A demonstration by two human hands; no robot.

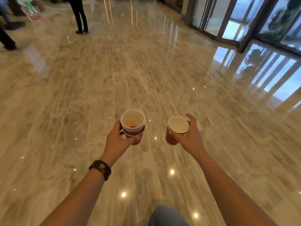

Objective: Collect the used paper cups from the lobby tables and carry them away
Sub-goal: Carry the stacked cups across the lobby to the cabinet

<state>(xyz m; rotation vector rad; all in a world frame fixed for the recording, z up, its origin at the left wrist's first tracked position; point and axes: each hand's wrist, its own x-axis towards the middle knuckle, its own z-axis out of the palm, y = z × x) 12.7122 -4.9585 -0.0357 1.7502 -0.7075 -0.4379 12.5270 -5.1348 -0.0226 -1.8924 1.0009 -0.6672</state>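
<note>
Your left hand (119, 141) curls around a stack of paper cups (132, 123), with the fingers wrapped on the lower red wall. The stack stands upright and several white rims show one inside the other. A little brown liquid is at the bottom of the top cup.

Your right hand (191, 136) grips another paper cup (175, 130), thumb on the near side and fingers on the far side. This cup tilts a little to the left, and its white inside shows. I cannot tell if a second cup is nested under it. The two loads are near each other but apart, both in the air above the floor (146, 70).

A dark bead bracelet (100, 169) sits on your left wrist. Your knee (166, 216) in blue cloth shows at the near edge. The polished marble floor reflects small lights. Far left stands a person (79, 15) in dark trousers, and far right are glass doors (254, 22).
</note>
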